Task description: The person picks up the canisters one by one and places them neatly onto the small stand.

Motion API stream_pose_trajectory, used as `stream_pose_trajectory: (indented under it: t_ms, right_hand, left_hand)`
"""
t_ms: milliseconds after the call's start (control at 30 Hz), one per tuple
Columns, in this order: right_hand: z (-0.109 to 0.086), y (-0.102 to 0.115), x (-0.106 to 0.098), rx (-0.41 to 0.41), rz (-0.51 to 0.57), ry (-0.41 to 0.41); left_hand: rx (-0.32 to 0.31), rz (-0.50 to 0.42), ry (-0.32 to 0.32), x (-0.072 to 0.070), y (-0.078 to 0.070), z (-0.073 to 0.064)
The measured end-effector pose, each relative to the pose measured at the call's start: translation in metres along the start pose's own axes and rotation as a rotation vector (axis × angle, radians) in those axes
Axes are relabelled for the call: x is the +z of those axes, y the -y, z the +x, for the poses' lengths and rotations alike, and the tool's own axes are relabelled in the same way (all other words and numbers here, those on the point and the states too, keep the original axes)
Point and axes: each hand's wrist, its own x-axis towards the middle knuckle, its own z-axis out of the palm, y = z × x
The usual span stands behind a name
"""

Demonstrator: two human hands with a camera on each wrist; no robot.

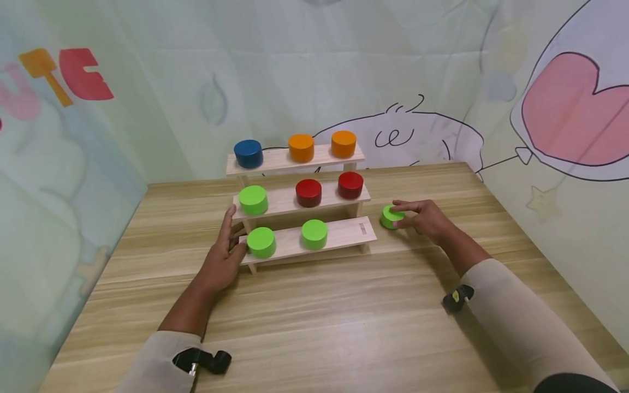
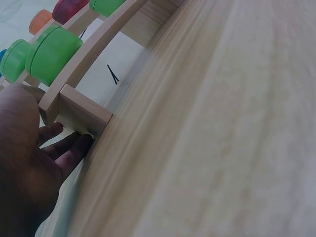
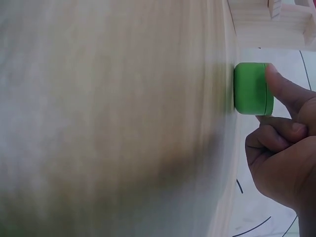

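Observation:
On the table to the right of a three-tier wooden rack (image 1: 344, 232), my right hand (image 1: 425, 218) pinches a small round green jar (image 3: 250, 89) between thumb and fingers. The jar stands upright on the tabletop, its lid seam showing in the right wrist view. My left hand (image 1: 223, 265) rests against the rack's left end, thumb by the lowest shelf and fingers beside its leg (image 2: 86, 109). That lowest shelf carries two green jars (image 1: 261, 243), with its right end bare. A green jar (image 1: 253, 200) and two red jars (image 1: 308, 193) stand on the middle shelf.
One blue jar (image 1: 248, 154) and two orange jars (image 1: 301, 148) occupy the top shelf. The wood-grain table (image 1: 314, 327) stretches in front of the rack. Behind and at both sides hangs a printed cloth backdrop (image 1: 275, 71).

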Motion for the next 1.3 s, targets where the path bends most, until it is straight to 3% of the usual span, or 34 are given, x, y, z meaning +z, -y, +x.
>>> stream_pose_trajectory:
  t_ms: [600,1300]
  right_hand:
    - [-0.001,-0.001,0.002,-0.034,-0.073,-0.011]
    - [-0.001,0.008,0.005,-0.131,-0.051,-0.056]
  left_hand:
    - [0.005,-0.004,0.0,0.0,0.001,0.0]
    - [-0.009,0.001,-0.003,0.001,-0.001,0.001]
